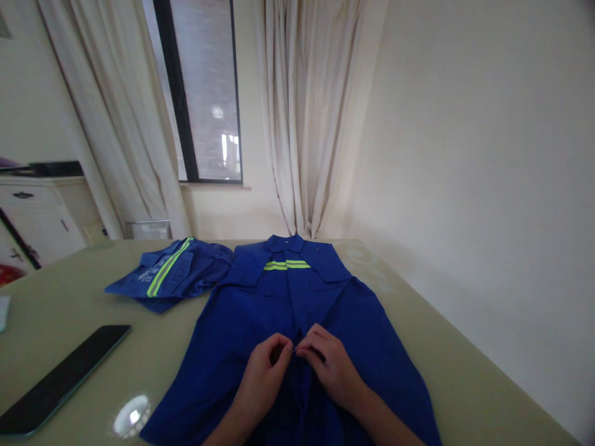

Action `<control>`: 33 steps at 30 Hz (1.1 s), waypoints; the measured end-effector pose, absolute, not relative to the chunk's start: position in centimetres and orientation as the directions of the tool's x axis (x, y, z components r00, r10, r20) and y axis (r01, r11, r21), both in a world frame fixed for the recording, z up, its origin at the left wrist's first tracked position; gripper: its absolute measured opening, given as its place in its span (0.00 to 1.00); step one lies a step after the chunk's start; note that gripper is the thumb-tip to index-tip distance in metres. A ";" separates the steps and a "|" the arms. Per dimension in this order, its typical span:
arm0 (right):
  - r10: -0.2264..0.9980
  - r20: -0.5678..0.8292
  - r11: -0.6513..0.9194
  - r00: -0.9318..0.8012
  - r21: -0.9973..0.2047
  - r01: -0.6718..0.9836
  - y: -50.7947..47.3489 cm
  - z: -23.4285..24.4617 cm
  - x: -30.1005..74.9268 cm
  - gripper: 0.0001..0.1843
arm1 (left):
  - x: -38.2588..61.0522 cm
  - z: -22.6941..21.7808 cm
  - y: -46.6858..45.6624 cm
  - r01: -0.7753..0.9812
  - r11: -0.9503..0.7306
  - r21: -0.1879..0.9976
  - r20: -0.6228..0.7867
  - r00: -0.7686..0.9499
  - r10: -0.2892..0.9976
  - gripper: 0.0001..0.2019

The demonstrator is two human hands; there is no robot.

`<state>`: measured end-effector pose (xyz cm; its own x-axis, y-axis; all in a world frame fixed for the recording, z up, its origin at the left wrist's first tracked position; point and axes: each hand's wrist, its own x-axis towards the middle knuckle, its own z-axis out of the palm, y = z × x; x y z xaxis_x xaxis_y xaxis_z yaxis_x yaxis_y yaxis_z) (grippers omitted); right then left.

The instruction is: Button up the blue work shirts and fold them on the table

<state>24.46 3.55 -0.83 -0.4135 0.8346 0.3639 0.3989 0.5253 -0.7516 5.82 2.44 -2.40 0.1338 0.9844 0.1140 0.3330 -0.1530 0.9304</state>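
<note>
A blue work jacket (251, 316) with yellow-green reflective stripes lies spread on the table, its collar at the far end. Over its front opening, my left hand (267, 368) pinches the cloth edge between thumb and forefinger. My right hand (330, 365) is also closed in a pinch, just to the right, its fingertips almost meeting those of the left. Both hold the jacket's front edges near the middle. Whatever small part sits between the fingertips is too small to make out.
To the left of the jacket is a folded blue garment (186, 272) with similar stripes. A dark tablet-like device (65, 378) lies on the glossy greenish table (465, 365) at the left. Curtains (307, 111), a window and a white wall stand behind; a white cabinet (41, 210) is at far left.
</note>
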 end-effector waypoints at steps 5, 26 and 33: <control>0.876 0.328 0.466 -0.353 -0.761 0.452 3.8 -1.0 24.4 0.17 | 5.9 -2.4 2.3 0.318 -0.205 0.926 0.169 0.136 0.976 0.19; 0.919 0.156 0.319 -0.361 -0.833 0.452 6.8 -1.1 27.5 0.24 | 4.3 -0.5 1.9 0.615 0.010 0.788 -0.270 0.332 0.904 0.22; 0.934 0.120 0.329 -0.336 -0.651 0.684 3.9 -0.6 24.9 0.22 | 5.1 -1.9 2.2 0.864 -0.318 0.390 0.263 0.227 0.938 0.19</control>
<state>24.89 3.89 -0.59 -0.3357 0.9343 0.1201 0.6841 0.3294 -0.6508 5.15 2.22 -1.85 0.2267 0.9378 0.2629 0.8641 -0.3182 0.3901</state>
